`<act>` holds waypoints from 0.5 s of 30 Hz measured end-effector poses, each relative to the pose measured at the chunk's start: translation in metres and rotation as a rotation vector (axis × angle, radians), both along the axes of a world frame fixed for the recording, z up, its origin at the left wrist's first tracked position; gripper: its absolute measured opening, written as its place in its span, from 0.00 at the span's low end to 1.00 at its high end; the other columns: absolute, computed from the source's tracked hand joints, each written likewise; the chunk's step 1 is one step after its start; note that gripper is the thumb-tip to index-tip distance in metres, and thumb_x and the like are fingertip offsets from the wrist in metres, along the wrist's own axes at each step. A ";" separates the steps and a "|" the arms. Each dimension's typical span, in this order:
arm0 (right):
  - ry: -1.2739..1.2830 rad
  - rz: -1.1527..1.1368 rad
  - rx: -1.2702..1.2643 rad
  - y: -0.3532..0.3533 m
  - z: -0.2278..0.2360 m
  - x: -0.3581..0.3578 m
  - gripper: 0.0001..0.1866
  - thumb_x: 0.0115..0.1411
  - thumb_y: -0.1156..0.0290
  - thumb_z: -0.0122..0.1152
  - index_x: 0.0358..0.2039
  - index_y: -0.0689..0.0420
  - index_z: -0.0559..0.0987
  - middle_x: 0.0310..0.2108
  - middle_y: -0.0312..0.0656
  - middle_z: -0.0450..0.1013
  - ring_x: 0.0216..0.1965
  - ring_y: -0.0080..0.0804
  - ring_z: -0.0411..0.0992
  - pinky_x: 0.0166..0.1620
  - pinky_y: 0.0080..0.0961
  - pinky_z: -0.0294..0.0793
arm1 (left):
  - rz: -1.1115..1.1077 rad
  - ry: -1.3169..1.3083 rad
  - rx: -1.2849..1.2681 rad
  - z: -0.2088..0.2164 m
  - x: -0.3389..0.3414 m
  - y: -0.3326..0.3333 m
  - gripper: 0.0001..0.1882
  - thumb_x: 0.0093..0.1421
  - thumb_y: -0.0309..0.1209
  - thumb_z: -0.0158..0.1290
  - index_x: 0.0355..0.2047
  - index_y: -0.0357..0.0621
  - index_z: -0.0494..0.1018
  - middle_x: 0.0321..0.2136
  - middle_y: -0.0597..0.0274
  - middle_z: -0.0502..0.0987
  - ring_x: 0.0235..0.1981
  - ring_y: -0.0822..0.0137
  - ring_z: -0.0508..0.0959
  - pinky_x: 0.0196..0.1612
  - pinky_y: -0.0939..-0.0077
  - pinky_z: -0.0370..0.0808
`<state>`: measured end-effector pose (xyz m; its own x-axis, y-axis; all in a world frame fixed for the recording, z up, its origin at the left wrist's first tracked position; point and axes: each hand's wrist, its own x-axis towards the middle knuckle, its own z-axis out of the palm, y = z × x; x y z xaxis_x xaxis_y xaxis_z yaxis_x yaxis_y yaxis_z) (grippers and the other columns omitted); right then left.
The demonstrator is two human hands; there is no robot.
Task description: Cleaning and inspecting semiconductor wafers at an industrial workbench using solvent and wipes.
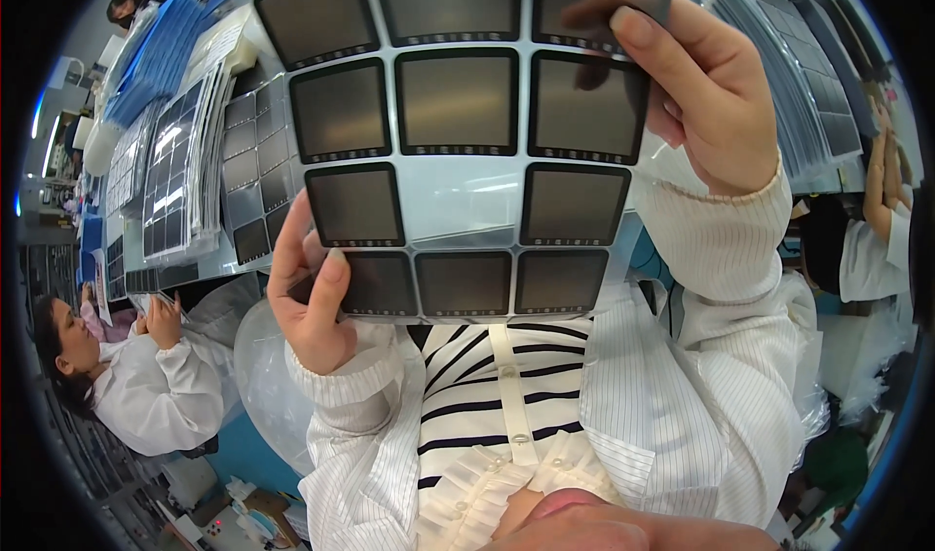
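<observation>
The panel sheet, a pale carrier of dark, black-bordered rectangles, is held up in front of the striped top; one middle cell lacks its dark rectangle. The left hand pinches the sheet's lower left corner, thumb in front, fingers partly hidden behind. The right hand grips its upper right edge likewise, thumb on the face.

It looks light and fairly thin, likely to flex between grips; the glossy rectangles mirror the thumb, so they are probably slippery and easily marked. The rim or pale strips seem the safest hold.

Beyond the sheet's left side stand similar stacked sheets, with another stack beyond its right. Farther off, lower left of it, sits a co-worker.
</observation>
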<state>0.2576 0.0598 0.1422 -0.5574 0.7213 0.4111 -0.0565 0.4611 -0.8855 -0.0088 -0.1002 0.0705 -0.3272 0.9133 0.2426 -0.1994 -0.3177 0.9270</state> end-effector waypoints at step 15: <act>0.193 -0.114 -0.265 -0.012 0.026 -0.022 0.10 0.60 0.73 0.57 0.37 0.67 0.79 0.27 0.48 0.78 0.08 0.13 0.62 0.10 0.07 0.56 | 0.039 0.034 0.038 0.000 -0.008 -0.005 0.30 0.55 0.24 0.47 0.59 0.29 0.57 0.46 0.55 0.73 0.47 0.68 0.73 0.53 0.76 0.65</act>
<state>0.2355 0.0481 0.1686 -0.3971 0.8704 0.2911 -0.1963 0.2293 -0.9534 -0.0168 -0.1054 0.0704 -0.3530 0.8899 0.2888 -0.1550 -0.3601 0.9200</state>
